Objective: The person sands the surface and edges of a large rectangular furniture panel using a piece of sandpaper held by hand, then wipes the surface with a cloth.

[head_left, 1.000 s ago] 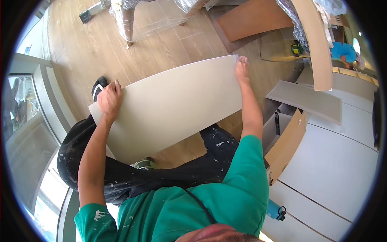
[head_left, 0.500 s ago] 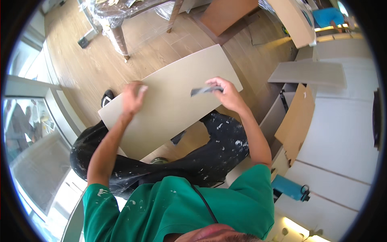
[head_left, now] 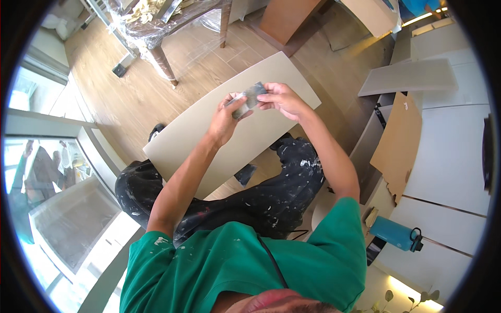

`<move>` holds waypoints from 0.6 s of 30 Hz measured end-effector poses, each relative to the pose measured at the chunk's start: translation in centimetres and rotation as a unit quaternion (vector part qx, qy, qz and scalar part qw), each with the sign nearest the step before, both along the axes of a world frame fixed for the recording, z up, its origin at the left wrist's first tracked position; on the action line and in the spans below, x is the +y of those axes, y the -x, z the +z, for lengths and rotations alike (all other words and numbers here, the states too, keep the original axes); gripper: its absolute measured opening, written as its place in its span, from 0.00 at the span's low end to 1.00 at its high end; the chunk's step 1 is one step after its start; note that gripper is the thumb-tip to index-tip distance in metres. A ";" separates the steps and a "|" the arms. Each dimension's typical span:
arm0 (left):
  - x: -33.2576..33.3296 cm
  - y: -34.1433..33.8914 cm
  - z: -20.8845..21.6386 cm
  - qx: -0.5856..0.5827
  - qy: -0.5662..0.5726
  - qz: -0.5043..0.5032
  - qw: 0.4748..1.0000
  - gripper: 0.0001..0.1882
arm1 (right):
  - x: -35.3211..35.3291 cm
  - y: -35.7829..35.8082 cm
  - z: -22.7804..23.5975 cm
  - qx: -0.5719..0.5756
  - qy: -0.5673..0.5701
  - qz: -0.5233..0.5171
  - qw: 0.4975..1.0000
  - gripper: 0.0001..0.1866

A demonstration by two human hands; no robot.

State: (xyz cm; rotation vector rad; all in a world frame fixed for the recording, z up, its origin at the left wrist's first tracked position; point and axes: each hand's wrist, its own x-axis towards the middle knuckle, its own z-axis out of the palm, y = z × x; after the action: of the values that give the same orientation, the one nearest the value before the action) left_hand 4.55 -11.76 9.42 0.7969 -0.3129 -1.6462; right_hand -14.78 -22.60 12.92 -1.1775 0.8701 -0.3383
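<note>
A pale beige board (head_left: 209, 151) lies across my lap, tilted with its far right corner away from me. Over its far part, both hands hold a small worn grey sheet of sandpaper (head_left: 252, 95). My left hand (head_left: 227, 116) grips its lower left end, thumb on top. The other end is pinched between the thumb and fingers of my right hand (head_left: 282, 99). Beneath the board's near edge, a dark grey flat piece (head_left: 245, 174) shows on the floor.
At the far left stands a plastic-wrapped table (head_left: 162, 39) with wooden legs. Brown cardboard (head_left: 394, 146) leans against white cabinets (head_left: 449, 156) on my right, near a blue bottle (head_left: 392, 233). A glass door (head_left: 68, 208) is on my left.
My left hand has come off the board and moved right and away to the sandpaper. My right hand has shifted slightly left, and the sheet's face now shows between both hands.
</note>
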 end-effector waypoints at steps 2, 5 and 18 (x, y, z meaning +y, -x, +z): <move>-0.6 -0.1 1.1 0.038 -0.011 -0.008 0.999 0.14 | -1.6 -0.4 -1.6 -0.002 -0.025 0.025 0.999 0.13; -3.3 -0.2 -1.6 -0.173 0.060 -0.014 0.983 0.19 | -6.7 0.9 -5.5 0.093 0.137 0.017 0.986 0.16; -22.6 4.7 -14.7 -0.806 0.226 -0.033 0.546 0.28 | -10.5 10.1 -18.2 0.499 0.501 -0.249 0.662 0.26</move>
State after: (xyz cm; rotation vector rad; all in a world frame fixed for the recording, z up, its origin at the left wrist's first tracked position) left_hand -0.20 -34.32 -5.32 1.6692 -1.9620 -0.2686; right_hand -24.83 -33.12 -5.31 -2.2215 2.1725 -0.6822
